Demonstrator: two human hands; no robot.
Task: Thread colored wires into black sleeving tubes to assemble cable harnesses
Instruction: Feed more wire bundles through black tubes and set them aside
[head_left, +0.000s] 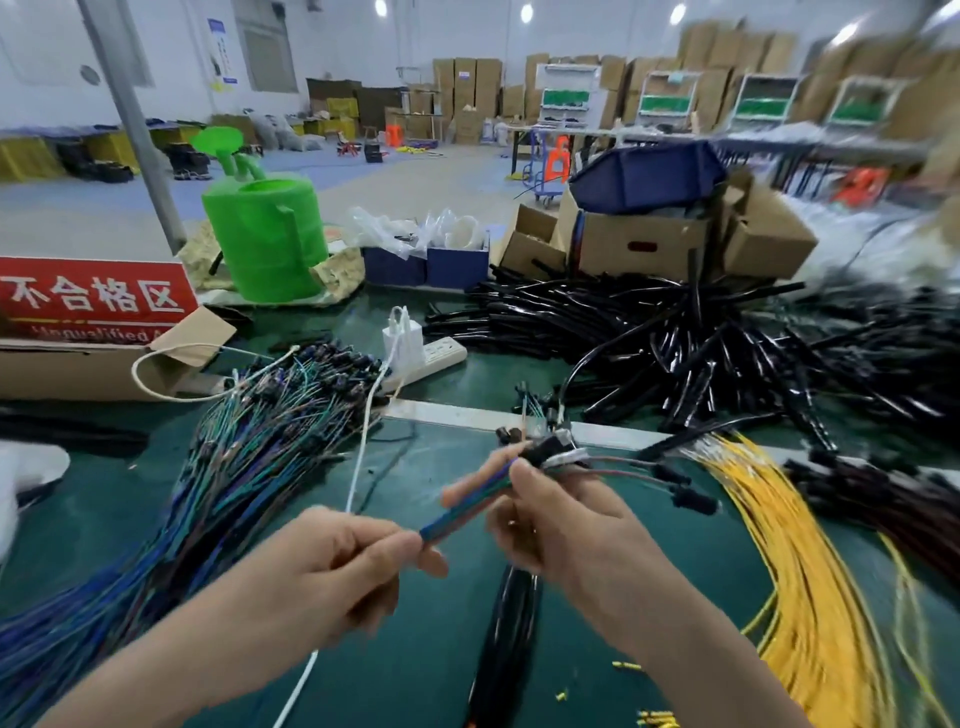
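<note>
Here, in the head view, much is blurred, above all the right side of the frame and both hands. The left hand (322, 566), in the lower middle, pinches between thumb and fingers the lower end of a short bundle of blue, green and red wires (470, 506). The right hand (566, 525), just to the right and a little higher, has its fingers curled round the upper end of the same bundle. Beyond it, thin wires with small black plastic connectors (685, 493) spread to the right.

Under the hands a glossy black sleeving tube (506, 623) runs down to the bottom edge of the frame. Its upper end is hidden behind the right hand, so I cannot tell if that hand holds it too. The table is covered by a dark green mat (415, 649).

At the left a big loose heap of blue and green wires (234, 467) is cut off by the frame edge. At the lower right a sheaf of yellow wires (810, 571) is cut off too. A pile of black sleeving tubes (675, 338) fills the middle right.

At the upper left a red sign (93, 299) reads "不合格区". Below it the English line "Unqualified A…" is partly covered by a brown cardboard box (62, 371). Behind stand a green plastic watering can (265, 239) and a white power strip (441, 353).
</note>
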